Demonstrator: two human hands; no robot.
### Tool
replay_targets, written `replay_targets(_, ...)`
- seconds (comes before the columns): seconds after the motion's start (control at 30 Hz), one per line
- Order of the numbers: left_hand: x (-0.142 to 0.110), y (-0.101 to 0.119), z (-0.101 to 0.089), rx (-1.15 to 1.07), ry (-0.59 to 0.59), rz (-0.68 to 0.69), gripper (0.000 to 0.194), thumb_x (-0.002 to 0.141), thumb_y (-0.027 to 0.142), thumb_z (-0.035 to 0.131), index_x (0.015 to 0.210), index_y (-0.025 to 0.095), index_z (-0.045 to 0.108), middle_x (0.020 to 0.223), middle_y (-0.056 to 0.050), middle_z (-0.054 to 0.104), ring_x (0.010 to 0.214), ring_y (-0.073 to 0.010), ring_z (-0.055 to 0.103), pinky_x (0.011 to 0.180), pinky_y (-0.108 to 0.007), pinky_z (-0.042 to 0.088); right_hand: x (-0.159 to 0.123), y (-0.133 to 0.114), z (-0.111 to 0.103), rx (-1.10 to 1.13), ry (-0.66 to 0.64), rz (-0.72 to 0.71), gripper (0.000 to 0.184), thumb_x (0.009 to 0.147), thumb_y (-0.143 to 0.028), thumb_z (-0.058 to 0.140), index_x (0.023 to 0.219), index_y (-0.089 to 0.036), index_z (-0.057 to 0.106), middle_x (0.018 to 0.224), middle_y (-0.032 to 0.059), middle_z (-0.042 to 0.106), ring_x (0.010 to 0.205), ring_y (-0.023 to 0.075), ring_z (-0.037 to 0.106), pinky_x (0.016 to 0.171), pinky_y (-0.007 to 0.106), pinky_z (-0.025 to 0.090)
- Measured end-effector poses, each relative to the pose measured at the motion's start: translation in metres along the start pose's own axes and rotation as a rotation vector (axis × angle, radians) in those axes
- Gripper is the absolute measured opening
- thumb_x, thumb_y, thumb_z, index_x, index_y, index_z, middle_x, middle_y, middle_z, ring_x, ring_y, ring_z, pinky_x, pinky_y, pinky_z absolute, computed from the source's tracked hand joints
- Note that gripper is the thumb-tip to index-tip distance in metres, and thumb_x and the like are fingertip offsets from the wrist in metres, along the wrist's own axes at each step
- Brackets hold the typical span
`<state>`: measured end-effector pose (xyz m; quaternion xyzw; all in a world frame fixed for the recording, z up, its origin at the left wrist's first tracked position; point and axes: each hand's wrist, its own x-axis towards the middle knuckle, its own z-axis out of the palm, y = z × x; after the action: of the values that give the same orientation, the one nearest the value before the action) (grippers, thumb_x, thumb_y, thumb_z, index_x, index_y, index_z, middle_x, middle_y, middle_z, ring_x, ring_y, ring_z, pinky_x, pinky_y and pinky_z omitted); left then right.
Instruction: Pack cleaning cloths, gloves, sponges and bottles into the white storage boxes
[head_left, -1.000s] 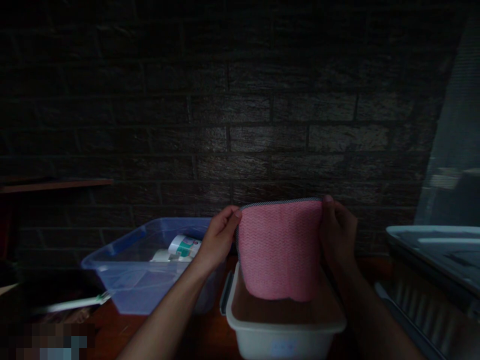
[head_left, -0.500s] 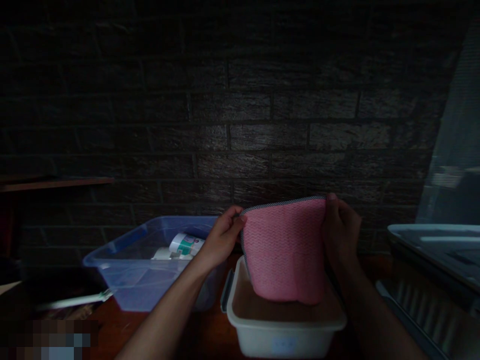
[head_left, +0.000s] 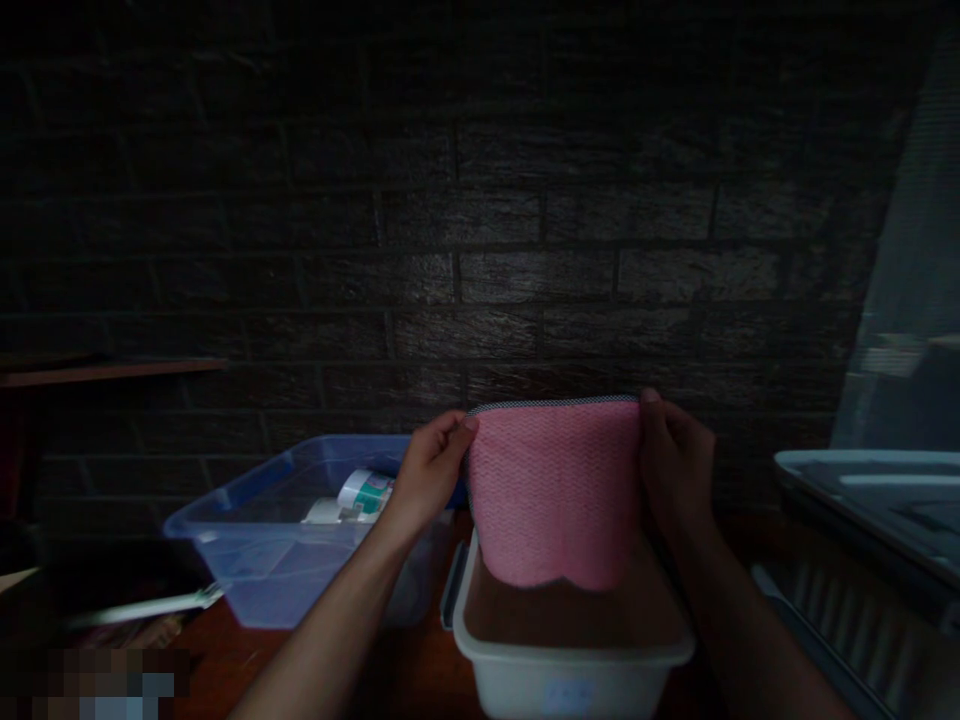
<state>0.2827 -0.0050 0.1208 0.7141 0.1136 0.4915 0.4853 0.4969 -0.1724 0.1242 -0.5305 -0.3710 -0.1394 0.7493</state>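
A pink textured cloth (head_left: 556,490) with a dark checked border hangs between my two hands. My left hand (head_left: 433,465) pinches its upper left corner between thumb and fingers. At the upper right corner, my right hand (head_left: 677,465) grips the edge with the thumb on the near side. Below the cloth stands a white plastic tub (head_left: 574,665) with a brown-looking inside and a small pale label on its front. The cloth's lower edge droops over the tub's opening, and whether it touches anything inside cannot be seen.
A bluish see-through bin (head_left: 262,570) on the left holds a white and green container (head_left: 365,492). To the right is a lidded box (head_left: 877,500). A brick wall (head_left: 495,220) rises behind the wooden table (head_left: 225,650). A shelf edge (head_left: 112,372) juts in from the left.
The cloth swung slightly right and tilted half a second ago, and now hangs further left with its top edge nearly level. Both hands have kept their hold on it.
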Motion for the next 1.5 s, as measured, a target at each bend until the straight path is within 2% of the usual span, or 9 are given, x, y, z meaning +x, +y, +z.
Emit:
replay_targets(0.23, 0.003, 0.002, -0.006, 0.035, 0.134, 0.059, 0.028, 0.092, 0.047, 0.065, 0.087, 0.019, 0.069, 0.066, 0.003, 0.054, 0.058, -0.011, 0.045, 0.05, -0.019, 0.035, 0.001, 0.0, 0.0, 0.056, -0.058, 0.015, 0.044, 0.091, -0.049, 0.067, 0.062, -0.015, 0.064, 0.058, -0.003, 0.044, 0.056, 0.0115, 0.039, 0.05, 0.025, 0.03)
replay_targets(0.5, 0.002, 0.008, -0.007, 0.166, 0.235, 0.141, 0.026, 0.095, 0.046, 0.061, 0.091, 0.021, 0.067, 0.064, 0.004, 0.054, 0.054, -0.0115, 0.046, 0.047, -0.02, 0.033, 0.003, 0.002, 0.003, 0.068, -0.116, 0.064, 0.054, 0.091, -0.054, 0.065, 0.054, -0.017, 0.052, 0.054, -0.0041, 0.038, 0.053, 0.01, 0.034, 0.047, 0.025, 0.026)
replay_targets(0.63, 0.001, 0.009, -0.005, 0.261, 0.228, 0.138, 0.025, 0.096, 0.045, 0.058, 0.091, 0.021, 0.065, 0.065, 0.004, 0.054, 0.055, -0.0118, 0.046, 0.048, -0.021, 0.035, 0.004, 0.005, 0.004, 0.045, -0.147, 0.061, 0.053, 0.093, -0.056, 0.06, 0.058, -0.017, 0.053, 0.057, -0.0034, 0.04, 0.055, 0.0111, 0.037, 0.049, 0.025, 0.028)
replay_targets(0.8, 0.0, 0.006, -0.005, 0.244, 0.185, 0.113, 0.023, 0.096, 0.043, 0.058, 0.092, 0.022, 0.064, 0.066, 0.004, 0.054, 0.053, -0.0119, 0.045, 0.048, -0.021, 0.035, 0.005, 0.008, 0.003, 0.036, -0.176, 0.011, 0.05, 0.098, -0.055, 0.051, 0.066, -0.017, 0.058, 0.062, -0.0023, 0.046, 0.061, 0.0134, 0.043, 0.054, 0.026, 0.033)
replay_targets(1.03, 0.001, 0.008, -0.002, 0.241, 0.157, 0.154, 0.024, 0.098, 0.042, 0.056, 0.089, 0.021, 0.063, 0.07, 0.003, 0.054, 0.06, -0.0125, 0.045, 0.054, -0.022, 0.036, 0.006, 0.008, 0.002, 0.051, -0.138, -0.024, 0.048, 0.1, -0.051, 0.05, 0.065, -0.019, 0.053, 0.063, -0.0037, 0.045, 0.062, 0.0131, 0.042, 0.057, 0.027, 0.033)
replay_targets(1.27, -0.004, 0.007, 0.01, 0.286, 0.194, 0.177, 0.026, 0.097, 0.042, 0.055, 0.084, 0.021, 0.064, 0.07, 0.002, 0.056, 0.067, -0.0157, 0.049, 0.061, -0.025, 0.036, 0.005, 0.007, 0.004, 0.008, -0.13, -0.011, 0.046, 0.101, -0.05, 0.048, 0.068, -0.018, 0.055, 0.066, -0.0017, 0.053, 0.065, 0.0148, 0.048, 0.061, 0.028, 0.035)
replay_targets(1.37, -0.005, 0.001, 0.012, 0.222, 0.143, 0.093, 0.026, 0.092, 0.043, 0.061, 0.081, 0.02, 0.067, 0.069, 0.002, 0.058, 0.067, -0.0161, 0.05, 0.062, -0.025, 0.037, 0.005, 0.01, 0.004, 0.043, -0.141, 0.032, 0.04, 0.097, -0.045, 0.053, 0.068, -0.018, 0.057, 0.066, -0.0019, 0.053, 0.066, 0.0152, 0.048, 0.06, 0.028, 0.035)
replay_targets(1.43, -0.005, -0.005, 0.01, 0.096, 0.102, -0.026, 0.024, 0.086, 0.041, 0.067, 0.077, 0.019, 0.068, 0.068, 0.002, 0.06, 0.064, -0.0157, 0.05, 0.061, -0.025, 0.037, 0.006, 0.012, 0.003, 0.09, -0.164, 0.081, 0.032, 0.093, -0.038, 0.057, 0.068, -0.018, 0.058, 0.065, -0.0027, 0.052, 0.064, 0.0148, 0.046, 0.058, 0.027, 0.034)
replay_targets(1.5, -0.004, -0.01, 0.007, -0.038, 0.116, -0.146, 0.019, 0.077, 0.036, 0.073, 0.075, 0.018, 0.069, 0.068, 0.002, 0.063, 0.063, -0.0153, 0.052, 0.06, -0.025, 0.038, 0.006, 0.014, 0.002, 0.13, -0.19, 0.118, 0.026, 0.088, -0.031, 0.058, 0.065, -0.019, 0.056, 0.062, -0.0036, 0.049, 0.061, 0.0141, 0.043, 0.055, 0.027, 0.032)
